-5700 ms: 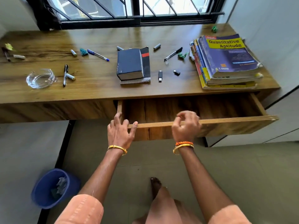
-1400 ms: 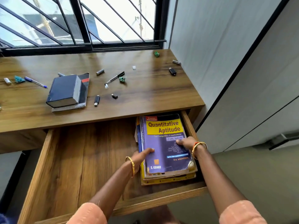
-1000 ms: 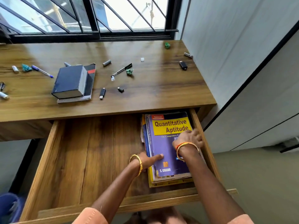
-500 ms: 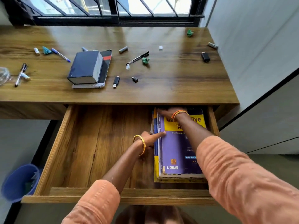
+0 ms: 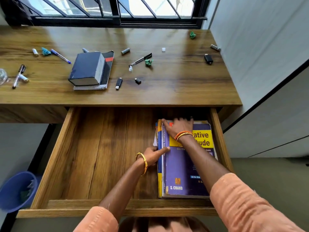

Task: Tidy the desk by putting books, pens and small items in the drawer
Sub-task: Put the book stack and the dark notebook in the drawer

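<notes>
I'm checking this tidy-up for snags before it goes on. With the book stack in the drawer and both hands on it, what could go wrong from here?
1. The book stack looks uneven, with lower edges jutting left; as the left hand and right hand push it, books may slide apart.
2. The stack is thick, so it might catch under the desk when the drawer closes.
3. The battery near the desk's right edge could roll off.

left hand [image 5: 153,154]: thumb extended, fingers curled | right hand [image 5: 179,125]: flat, fingers spread forward
</notes>
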`<state>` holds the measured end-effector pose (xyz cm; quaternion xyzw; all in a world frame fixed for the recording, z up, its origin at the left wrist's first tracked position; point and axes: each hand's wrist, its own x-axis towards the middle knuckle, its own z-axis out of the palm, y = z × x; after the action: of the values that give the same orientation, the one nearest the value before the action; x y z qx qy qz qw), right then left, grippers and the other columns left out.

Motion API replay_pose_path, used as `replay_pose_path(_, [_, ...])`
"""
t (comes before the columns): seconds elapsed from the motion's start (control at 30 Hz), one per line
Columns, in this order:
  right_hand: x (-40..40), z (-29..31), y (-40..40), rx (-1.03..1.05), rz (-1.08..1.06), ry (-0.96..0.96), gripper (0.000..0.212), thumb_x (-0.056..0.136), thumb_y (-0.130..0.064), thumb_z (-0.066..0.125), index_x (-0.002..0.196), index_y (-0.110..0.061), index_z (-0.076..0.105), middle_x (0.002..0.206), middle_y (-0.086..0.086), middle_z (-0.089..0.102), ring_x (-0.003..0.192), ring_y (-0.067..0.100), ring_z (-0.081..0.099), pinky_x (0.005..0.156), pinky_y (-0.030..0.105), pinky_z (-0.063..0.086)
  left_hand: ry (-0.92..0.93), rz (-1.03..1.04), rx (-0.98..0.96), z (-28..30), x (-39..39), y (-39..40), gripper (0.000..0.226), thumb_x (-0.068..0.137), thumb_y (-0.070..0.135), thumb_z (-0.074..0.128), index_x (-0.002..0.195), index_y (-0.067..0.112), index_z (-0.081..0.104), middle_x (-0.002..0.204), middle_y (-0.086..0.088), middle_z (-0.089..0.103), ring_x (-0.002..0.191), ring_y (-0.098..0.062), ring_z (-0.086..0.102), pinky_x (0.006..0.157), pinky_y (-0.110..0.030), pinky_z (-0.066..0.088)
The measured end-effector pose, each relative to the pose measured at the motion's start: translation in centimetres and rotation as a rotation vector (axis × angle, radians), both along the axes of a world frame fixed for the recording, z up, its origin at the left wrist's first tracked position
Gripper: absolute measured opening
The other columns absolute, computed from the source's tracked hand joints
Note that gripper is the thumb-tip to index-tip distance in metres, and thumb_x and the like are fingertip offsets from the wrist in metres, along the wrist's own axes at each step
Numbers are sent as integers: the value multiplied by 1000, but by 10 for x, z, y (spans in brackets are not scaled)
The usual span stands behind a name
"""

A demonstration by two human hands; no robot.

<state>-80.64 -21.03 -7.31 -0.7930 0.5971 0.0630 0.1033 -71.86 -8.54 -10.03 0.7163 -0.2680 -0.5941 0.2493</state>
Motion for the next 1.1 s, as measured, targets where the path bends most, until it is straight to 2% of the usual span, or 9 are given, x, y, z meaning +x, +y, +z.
replay_pose_path(0.13, [-9, -8, 44, -17, 24, -63, 86, 89, -67, 24, 150, -8, 11, 159, 10, 5, 147, 23, -6, 115, 50, -11, -156, -125, -40, -6, -3, 6, 53, 85, 58, 52, 113, 13, 58, 108, -10, 65, 92, -24, 63, 85, -36, 52])
replay_pose_path(0.27, [-13, -11, 57, 54, 33, -67, 84, 92, -61, 26, 149, -12, -11, 158, 6, -17, 145, 21, -18, 116, 49, -11, -357, -311, -21, -4, -5, 10, 65, 90, 59, 39, 140, 18, 39, 136, -16, 42, 119, -33, 50, 100, -40, 43])
replay_pose_path(0.4, [-6, 0, 74, -34, -81, -223, 71, 96, -49, 31, 150, -9, 10, 159, 12, -2, 147, 26, -5, 116, 50, 0, -346, -340, -60, 10, 13, 26, 70, 89, 60, 43, 147, 22, 29, 142, -13, 31, 130, -31, 40, 106, -41, 40])
replay_pose_path(0.57, [37, 24, 113, -185, -104, -538, 65, 79, -41, 39, 136, -9, 46, 152, 16, 30, 141, 32, 25, 112, 46, 20, -547, 76, -366, 38, 73, 62, 41, 89, 29, 60, 126, 13, 54, 124, -10, 51, 115, -23, 54, 98, -35, 46])
replay_pose_path(0.67, [87, 53, 111, -159, -77, -765, 63, 79, -39, 45, 133, -6, 48, 148, 15, 36, 138, 30, 32, 111, 40, 26, -697, 302, -451, 68, 124, 67, 33, 89, 24, 60, 120, 13, 58, 118, -10, 54, 106, -22, 56, 93, -32, 47])
replay_pose_path(0.8, [155, 87, 88, 104, -36, -982, 62, 88, -36, 58, 138, -4, 39, 142, 14, 40, 132, 26, 38, 111, 33, 29, -739, 451, -433, 99, 193, 53, 44, 90, 28, 57, 129, 11, 50, 129, -13, 49, 115, -26, 52, 101, -36, 43])
replay_pose_path(0.93, [213, 111, 51, 594, -247, -1350, 51, 90, -49, 52, 121, -9, 52, 103, 9, 53, 98, 23, 52, 94, 38, 40, -628, 510, -389, 121, 240, 18, 56, 93, 35, 53, 141, 12, 36, 142, -11, 43, 126, -26, 45, 104, -36, 36])
replay_pose_path(1.03, [246, 119, 15, 826, -339, -1546, 62, 94, -49, 41, 142, -11, 33, 143, 9, 40, 133, 25, 38, 108, 38, 32, -562, 505, -343, 127, 267, -17, 60, 94, 44, 47, 143, 12, 31, 146, -12, 39, 130, -29, 41, 107, -40, 33])
replay_pose_path(1.1, [262, 119, -7, 865, -377, -1551, 56, 94, -50, 40, 137, -14, 38, 138, 8, 48, 126, 23, 46, 102, 35, 40, -564, 516, -295, 130, 286, -42, 59, 93, 50, 43, 136, 11, 38, 140, -13, 46, 126, -31, 45, 105, -41, 36])
